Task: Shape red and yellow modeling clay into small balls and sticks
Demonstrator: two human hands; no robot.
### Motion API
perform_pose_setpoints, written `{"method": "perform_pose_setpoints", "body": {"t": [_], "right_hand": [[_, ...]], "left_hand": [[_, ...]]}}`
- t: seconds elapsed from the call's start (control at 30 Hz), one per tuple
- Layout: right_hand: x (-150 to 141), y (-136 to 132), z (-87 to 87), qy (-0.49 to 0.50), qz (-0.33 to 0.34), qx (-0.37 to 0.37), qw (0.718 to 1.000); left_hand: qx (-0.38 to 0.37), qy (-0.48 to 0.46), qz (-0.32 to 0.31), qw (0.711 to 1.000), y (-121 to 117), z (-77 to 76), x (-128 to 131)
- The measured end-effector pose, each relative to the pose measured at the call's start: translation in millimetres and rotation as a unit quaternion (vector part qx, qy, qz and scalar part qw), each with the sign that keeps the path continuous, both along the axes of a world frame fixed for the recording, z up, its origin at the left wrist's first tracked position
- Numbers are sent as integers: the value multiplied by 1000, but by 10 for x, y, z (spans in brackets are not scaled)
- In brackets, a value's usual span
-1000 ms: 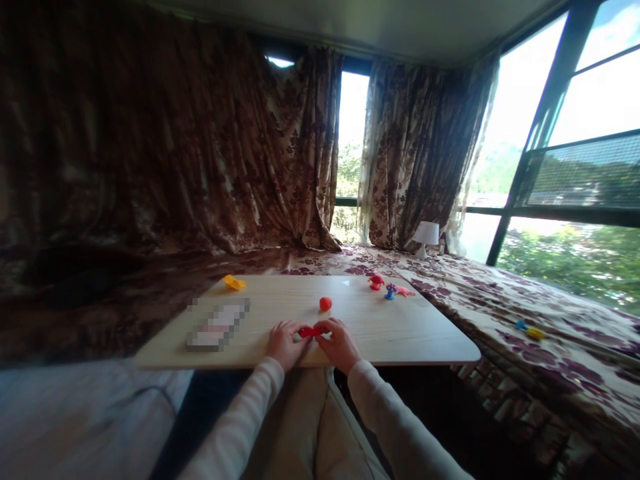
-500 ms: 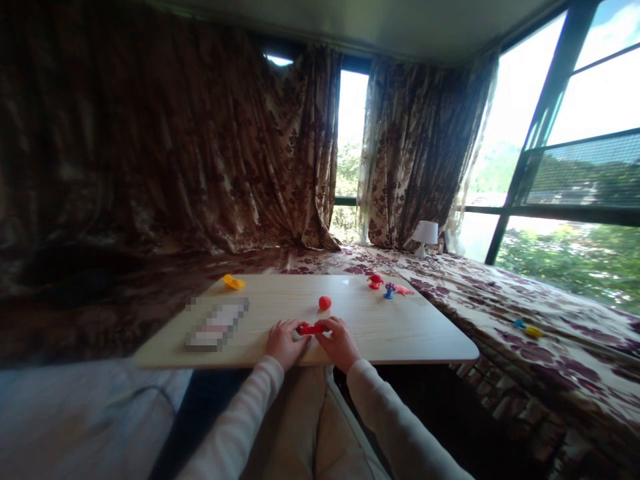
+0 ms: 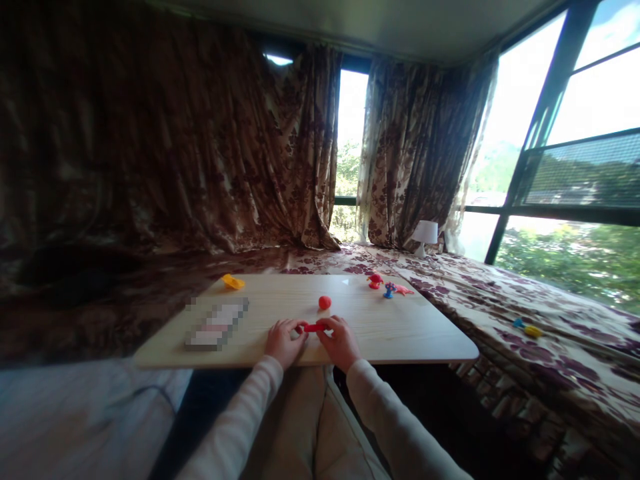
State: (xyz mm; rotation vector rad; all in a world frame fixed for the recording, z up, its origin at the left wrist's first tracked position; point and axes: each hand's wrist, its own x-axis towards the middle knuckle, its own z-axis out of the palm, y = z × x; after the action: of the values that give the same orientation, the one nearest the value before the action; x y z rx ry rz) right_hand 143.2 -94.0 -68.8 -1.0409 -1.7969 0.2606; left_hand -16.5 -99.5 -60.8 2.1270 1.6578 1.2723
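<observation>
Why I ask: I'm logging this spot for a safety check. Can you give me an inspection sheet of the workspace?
Surface: pale table, light wood grain; no spill seen.
Job's things: red piece between the hands; red ball just beyond.
Clutter: yellow piece at far left; pixelated item nearer; red figure, blue figure and pink figure at far right.
Grippers: bare left hand and right hand, fingers at opposite ends of the red piece.
Cables: dark cord-like line at lower left, too blurred to identify; none seen on the table.
Surroundings: patterned curtains, windows, white lamp.
</observation>
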Motion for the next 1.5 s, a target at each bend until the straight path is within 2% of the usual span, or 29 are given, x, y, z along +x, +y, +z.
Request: {"method": "perform_pose_setpoints", "body": {"t": [0.57,0.87,1.5], "right_hand": [[-1,0,-5,0,-4,-4,1000],[-14,-21,19,-15,16,-7,1000],[-21,-27,16,-33,15,0,999]], "left_hand": [[-7,21,-8,1000,9,-2,-16],[-18,40,-10,999,-70,72,22],[-17,47,-1,999,-50,47,22]]}}
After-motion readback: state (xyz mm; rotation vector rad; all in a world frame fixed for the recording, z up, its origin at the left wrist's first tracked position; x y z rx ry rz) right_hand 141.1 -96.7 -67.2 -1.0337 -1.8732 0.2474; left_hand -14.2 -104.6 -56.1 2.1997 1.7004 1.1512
